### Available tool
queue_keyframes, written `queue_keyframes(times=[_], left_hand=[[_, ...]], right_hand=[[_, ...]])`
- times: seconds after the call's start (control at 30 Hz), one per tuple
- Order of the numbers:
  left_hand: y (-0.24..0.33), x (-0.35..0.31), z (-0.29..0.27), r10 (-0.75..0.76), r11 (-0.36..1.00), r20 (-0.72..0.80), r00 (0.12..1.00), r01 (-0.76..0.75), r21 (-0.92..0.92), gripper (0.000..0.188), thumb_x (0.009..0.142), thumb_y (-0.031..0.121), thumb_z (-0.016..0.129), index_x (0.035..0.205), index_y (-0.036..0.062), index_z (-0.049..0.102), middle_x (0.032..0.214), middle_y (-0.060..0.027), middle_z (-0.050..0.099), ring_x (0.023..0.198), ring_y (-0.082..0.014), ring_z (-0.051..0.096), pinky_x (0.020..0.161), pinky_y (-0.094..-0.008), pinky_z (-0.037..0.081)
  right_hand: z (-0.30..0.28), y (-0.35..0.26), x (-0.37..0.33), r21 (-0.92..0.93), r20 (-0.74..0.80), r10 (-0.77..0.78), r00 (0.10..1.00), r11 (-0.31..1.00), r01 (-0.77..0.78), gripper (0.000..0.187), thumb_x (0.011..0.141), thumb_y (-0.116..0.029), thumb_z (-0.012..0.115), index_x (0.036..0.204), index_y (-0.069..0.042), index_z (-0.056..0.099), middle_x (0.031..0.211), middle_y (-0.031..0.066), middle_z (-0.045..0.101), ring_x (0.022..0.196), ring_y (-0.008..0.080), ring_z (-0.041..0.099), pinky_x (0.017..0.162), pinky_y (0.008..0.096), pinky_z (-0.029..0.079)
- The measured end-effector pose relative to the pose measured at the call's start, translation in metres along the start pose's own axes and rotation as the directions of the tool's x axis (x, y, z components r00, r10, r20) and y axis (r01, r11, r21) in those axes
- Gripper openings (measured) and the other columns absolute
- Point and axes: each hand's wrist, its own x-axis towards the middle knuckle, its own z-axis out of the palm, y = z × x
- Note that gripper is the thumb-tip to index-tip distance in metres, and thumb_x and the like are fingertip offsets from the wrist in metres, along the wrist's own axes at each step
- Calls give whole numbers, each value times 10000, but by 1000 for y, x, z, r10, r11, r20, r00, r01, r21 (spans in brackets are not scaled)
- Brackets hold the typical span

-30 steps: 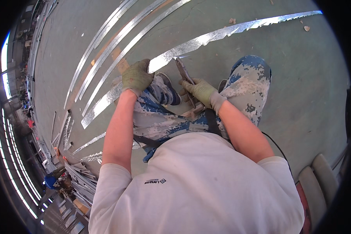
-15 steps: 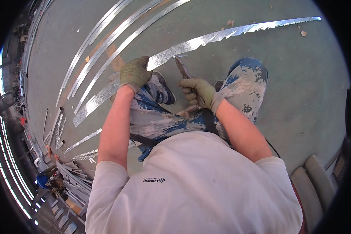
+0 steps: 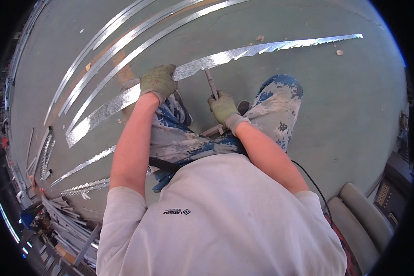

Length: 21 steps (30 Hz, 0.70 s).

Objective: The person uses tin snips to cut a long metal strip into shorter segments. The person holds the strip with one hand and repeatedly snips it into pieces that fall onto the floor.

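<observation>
Wearing a green work glove, my left hand is closed round a long shiny sheet-metal strip near its middle. The strip slants across in front of me, its near edge cut into tooth-like notches toward the right end. My right hand, also gloved, grips a pair of metal pliers. Their narrow head points away from me and meets the strip's near edge, just right of my left hand. The handles are mostly hidden in my fist, and whether the jaws clasp the metal is too small to tell.
Several long metal strips lie on the green floor at the far left. Notched strips and a pile of metal pieces are at the near left. Grey cushions stand at the near right, with a black cable beside them.
My right hand has rolled, turning the pliers so their narrow side shows. Their tip stays at the strip's near edge. My left hand keeps its hold while the whole view shifts slightly.
</observation>
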Motion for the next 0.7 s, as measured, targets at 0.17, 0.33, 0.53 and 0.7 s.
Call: queue_keyframes(times=[0.17, 0.33, 0.53, 0.7], left_hand=[[1, 8, 3, -5, 999, 47, 999, 7, -47, 377, 875, 198, 670, 1240, 157, 754, 1190, -141, 771, 1139, -363, 729, 965, -487, 577], [4, 17, 12, 16, 999, 58, 998, -14, -39, 356, 860, 167, 676, 1200, 142, 779, 1193, -164, 777, 1123, -374, 746, 940, -483, 596], [13, 12, 3, 66, 997, 36, 997, -68, 48, 312, 855, 163, 687, 1141, 132, 808, 1193, -165, 783, 1114, -361, 758, 929, -476, 606], [5, 16, 14, 70, 997, -12, 997, -70, -13, 348, 877, 192, 656, 1199, 159, 782, 1206, -133, 780, 1135, -343, 744, 946, -473, 594]], right_hand=[[-9, -38, -21, -381, -151, 88, 985, 914, -140, 441, 983, -235, 587, 1360, -9, 604, 1257, 287, 724, 1211, 475, 685, 1033, 523, 551], [-21, -52, -30, -506, -174, 92, 980, 846, -169, 452, 991, -208, 562, 1394, -5, 586, 1311, 283, 712, 1254, 463, 677, 1055, 533, 543], [-23, -56, -33, -498, -227, 86, 970, 846, -191, 408, 985, -212, 577, 1346, -44, 666, 1370, 276, 688, 1291, 433, 667, 1080, 516, 531], [-25, -56, -33, -496, -251, 94, 964, 842, -211, 420, 981, -223, 588, 1357, -55, 667, 1385, 271, 682, 1302, 429, 660, 1089, 512, 526]])
